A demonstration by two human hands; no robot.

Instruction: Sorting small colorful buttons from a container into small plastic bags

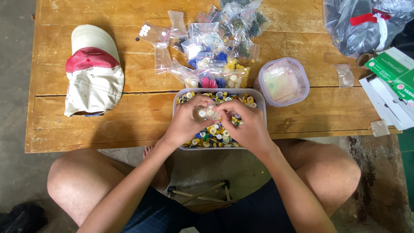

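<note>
One small clear bag [206,113] of pale buttons, pinched between left hand [186,123] and right hand [242,123] above one button tub [262,100]. One cap [93,71]; one lidded tub [284,82]; filled bags [211,51] uncountable.

Worn wooden plank table [77,125] on a grey concrete floor [17,64] — stained, evenly lit by daylight.

You have small clear bags [211,47] of buttons heaped mid-table. Green-and-white boxes [390,71] lie at your right, below a big knotted plastic bag [362,26].
</note>
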